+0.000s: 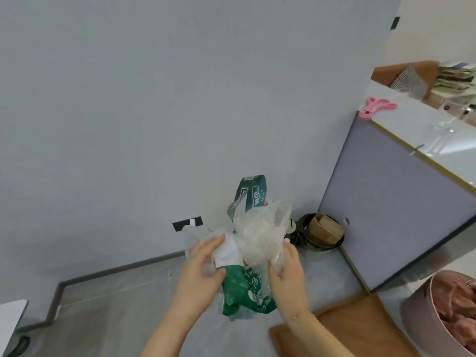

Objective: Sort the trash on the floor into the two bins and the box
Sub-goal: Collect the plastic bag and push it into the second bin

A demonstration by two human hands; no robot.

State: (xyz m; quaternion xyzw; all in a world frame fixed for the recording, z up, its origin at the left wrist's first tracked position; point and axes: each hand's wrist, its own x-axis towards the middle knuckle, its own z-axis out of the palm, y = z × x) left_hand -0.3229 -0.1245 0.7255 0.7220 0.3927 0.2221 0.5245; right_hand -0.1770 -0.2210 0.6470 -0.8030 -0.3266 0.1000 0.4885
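Both my hands hold up a bundle of plastic trash in front of me, above the floor. My left hand (199, 275) grips the left side, fingers curled round clear film and a white scrap. My right hand (284, 269) grips the crumpled clear plastic bag (257, 235) on the right. Green printed packaging (244, 292) hangs below between the hands, and another green piece (253, 193) sticks up behind. A black bin (305, 234) holding brown cardboard stands by the wall. A pink round bin (425, 318) sits at the lower right. The brown cardboard box (360, 328) lies under my right forearm.
A lilac cabinet (386, 207) with a pale top stands at the right, with pink scissors (378, 105) and a carton on it. The grey wall has a black socket plate (186, 223). The grey floor (116, 313) stretches left. A white object (10, 318) juts in at the lower left.
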